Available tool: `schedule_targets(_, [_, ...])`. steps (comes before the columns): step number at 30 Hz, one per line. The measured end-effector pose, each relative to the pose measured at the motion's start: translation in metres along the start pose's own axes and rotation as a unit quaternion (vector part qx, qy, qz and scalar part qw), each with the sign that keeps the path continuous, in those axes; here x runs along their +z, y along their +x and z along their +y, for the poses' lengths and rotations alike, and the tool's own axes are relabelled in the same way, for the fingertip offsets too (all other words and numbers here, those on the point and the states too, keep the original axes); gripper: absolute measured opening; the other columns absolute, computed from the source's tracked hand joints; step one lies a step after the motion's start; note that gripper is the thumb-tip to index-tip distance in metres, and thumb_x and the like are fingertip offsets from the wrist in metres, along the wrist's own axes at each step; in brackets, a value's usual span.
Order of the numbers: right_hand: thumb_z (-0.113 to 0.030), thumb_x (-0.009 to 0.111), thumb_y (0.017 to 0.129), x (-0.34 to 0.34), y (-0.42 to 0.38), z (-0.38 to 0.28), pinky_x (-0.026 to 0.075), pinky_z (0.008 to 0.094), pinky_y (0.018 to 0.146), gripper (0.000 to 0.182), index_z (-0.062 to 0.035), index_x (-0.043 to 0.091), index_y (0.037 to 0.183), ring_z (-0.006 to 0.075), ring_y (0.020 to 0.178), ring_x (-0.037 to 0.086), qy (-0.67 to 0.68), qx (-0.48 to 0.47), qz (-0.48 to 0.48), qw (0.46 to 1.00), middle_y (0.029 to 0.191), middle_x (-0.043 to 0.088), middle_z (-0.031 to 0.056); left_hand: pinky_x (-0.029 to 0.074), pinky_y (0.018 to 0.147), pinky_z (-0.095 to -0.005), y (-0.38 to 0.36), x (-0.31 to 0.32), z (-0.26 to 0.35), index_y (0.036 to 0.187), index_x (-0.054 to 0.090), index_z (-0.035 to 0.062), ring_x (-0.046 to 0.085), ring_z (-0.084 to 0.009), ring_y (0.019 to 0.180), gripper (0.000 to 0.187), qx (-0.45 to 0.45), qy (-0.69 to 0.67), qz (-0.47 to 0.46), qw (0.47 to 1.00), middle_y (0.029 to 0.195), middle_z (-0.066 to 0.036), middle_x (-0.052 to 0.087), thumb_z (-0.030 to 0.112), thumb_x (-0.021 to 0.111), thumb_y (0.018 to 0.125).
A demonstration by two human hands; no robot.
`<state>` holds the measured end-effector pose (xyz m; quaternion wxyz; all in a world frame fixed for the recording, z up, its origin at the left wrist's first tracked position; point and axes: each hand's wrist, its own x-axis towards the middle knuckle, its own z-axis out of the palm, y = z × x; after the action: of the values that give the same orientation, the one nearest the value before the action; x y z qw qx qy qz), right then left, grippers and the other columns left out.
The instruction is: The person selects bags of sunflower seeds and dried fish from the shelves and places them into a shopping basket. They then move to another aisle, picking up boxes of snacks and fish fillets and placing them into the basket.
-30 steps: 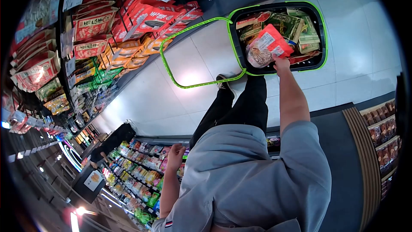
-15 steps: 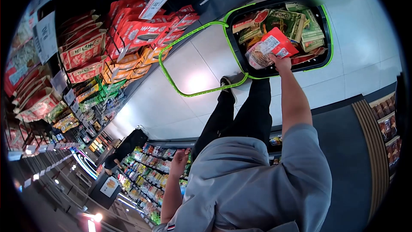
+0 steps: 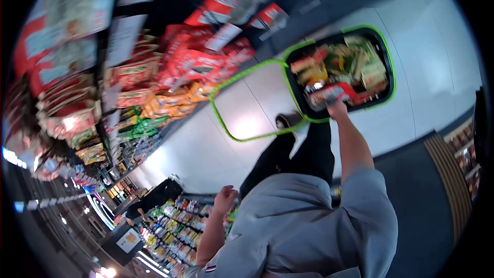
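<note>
My right hand [image 3: 337, 109] is closed on a red snack bag [image 3: 345, 91] with a clear window. The bag is inside the near side of a black shopping basket [image 3: 394, 77] with a lime-green rim. Green and brown snack packets [image 3: 355, 59] fill the basket behind it. The basket's green handle [image 3: 218, 116] is folded out to the left, over the floor. My left hand [image 3: 225, 199] hangs by my left side with its fingers curled; I see nothing in it.
Shelves on the left carry red snack bags [image 3: 188, 54] and orange bags [image 3: 175, 102] on hooks, with price tags [image 3: 224, 37]. Another person [image 3: 154, 198] in dark clothes is at the lower left, near a packed snack display [image 3: 180, 226]. My shoe [image 3: 289, 120] is close to the basket.
My right hand has lowered the red bag into the near side of the basket, where it now sits deeper among the packets. The view has shifted, with some blur.
</note>
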<state>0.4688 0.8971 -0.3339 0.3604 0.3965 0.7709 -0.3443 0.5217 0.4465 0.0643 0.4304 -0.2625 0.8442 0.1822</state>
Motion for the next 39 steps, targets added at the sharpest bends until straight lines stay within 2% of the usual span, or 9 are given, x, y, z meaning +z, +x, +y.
schedule_targets(2, [-0.046,0.052,0.081,-0.001,0.006,0.0,0.047,0.0457,0.088,0.062,-0.0034,0.047,0.126,0.0387,0.106,0.058,-0.012,-0.174,-0.057,0.983,0.113,0.061,0.0235,0.051,0.078,-0.0329,0.012,-0.001,0.003,0.118,0.055,0.0021,0.065,-0.0217,0.089,0.044,0.017,-0.003,0.004,1.0,0.099,-0.015,0.067,0.031,0.065,0.086])
schedule_targets(7, [-0.035,0.064,0.078,-0.05,-0.06,-0.037,0.049,0.0444,0.088,0.049,-0.0037,0.056,0.115,0.0385,0.103,0.059,-0.02,-0.073,0.011,0.997,0.11,0.062,0.022,0.049,0.087,-0.0376,0.062,-0.001,-0.012,0.119,0.056,0.0045,0.063,-0.0288,0.099,0.052,0.058,0.023,-0.022,0.998,0.104,-0.016,0.066,0.04,0.064,0.083])
schedule_targets(11, [-0.019,0.06,0.077,-0.062,-0.068,-0.029,0.053,0.0396,0.076,0.023,-0.0084,0.068,0.095,0.031,0.085,0.067,-0.397,-0.307,-0.026,0.864,0.092,0.068,0.0138,0.048,0.089,-0.0378,0.125,-0.007,-0.022,0.118,0.058,0.0048,0.063,-0.0295,0.1,0.053,0.095,0.03,-0.038,0.994,0.105,-0.016,0.066,0.043,0.064,0.082])
schedule_targets(15, [-0.011,0.061,0.081,-0.096,-0.142,-0.085,0.048,0.0303,0.047,0.012,0.001,0.062,0.079,0.0175,0.056,0.06,0.226,-0.058,-0.071,0.97,0.066,0.06,0.0084,0.048,0.089,-0.0371,0.191,-0.01,-0.028,0.112,0.062,0.0023,0.062,-0.0289,0.101,0.053,0.123,-0.043,-0.023,0.991,0.106,-0.017,0.066,0.043,0.066,0.079])
schedule_targets(19, [-0.015,0.065,0.084,-0.164,-0.237,-0.204,0.047,0.0272,0.058,0.016,-0.0013,0.063,0.092,0.0114,0.065,0.057,0.098,-0.271,-0.055,0.956,0.075,0.062,0.0045,0.049,0.089,-0.0373,0.226,-0.012,-0.019,0.11,0.063,0.0023,0.062,-0.0298,0.102,0.05,0.136,-0.107,-0.04,0.984,0.106,-0.018,0.066,0.041,0.066,0.079])
schedule_targets(23, [-0.014,0.065,0.088,-0.211,-0.312,-0.327,0.048,0.0238,0.07,0.029,-0.0029,0.056,0.114,0.0081,0.082,0.058,0.192,-0.469,-0.204,0.837,0.092,0.062,0.0014,0.051,0.083,-0.0371,0.263,-0.001,-0.023,0.108,0.064,0.0014,0.065,-0.0295,0.092,0.048,0.181,-0.115,-0.046,0.976,0.096,-0.018,0.068,0.04,0.067,0.078])
schedule_targets(31, [-0.018,0.068,0.085,-0.264,-0.415,-0.553,0.05,0.0294,0.081,0.048,0.0006,0.047,0.125,0.0154,0.094,0.062,0.185,-0.625,-0.032,0.758,0.102,0.064,0.0117,0.052,0.069,-0.0347,0.269,-0.003,-0.039,0.105,0.065,-0.0007,0.066,-0.022,0.071,0.046,0.134,-0.165,-0.07,0.975,0.078,-0.014,0.068,0.037,0.066,0.078])
schedule_targets(35, [-0.033,0.076,0.074,-0.261,-0.407,-0.641,0.046,0.0373,0.094,0.075,0.0059,0.042,0.128,0.0322,0.111,0.058,0.046,-0.679,0.195,0.706,0.119,0.058,0.023,0.053,0.068,-0.0339,0.27,0.007,-0.057,0.103,0.065,-0.0011,0.067,-0.0205,0.069,0.045,0.098,-0.207,-0.061,0.971,0.078,-0.015,0.068,0.036,0.068,0.077])
schedule_targets(39, [-0.04,0.082,0.066,-0.254,-0.366,-0.684,0.042,0.0366,0.098,0.093,0.008,0.035,0.13,0.0324,0.117,0.053,0.03,-0.605,0.291,0.741,0.126,0.054,0.0218,0.053,0.064,-0.0323,0.251,0.007,-0.067,0.104,0.063,-0.0015,0.067,-0.021,0.069,0.042,0.05,-0.276,-0.056,0.958,0.085,-0.015,0.068,0.031,0.07,0.078])
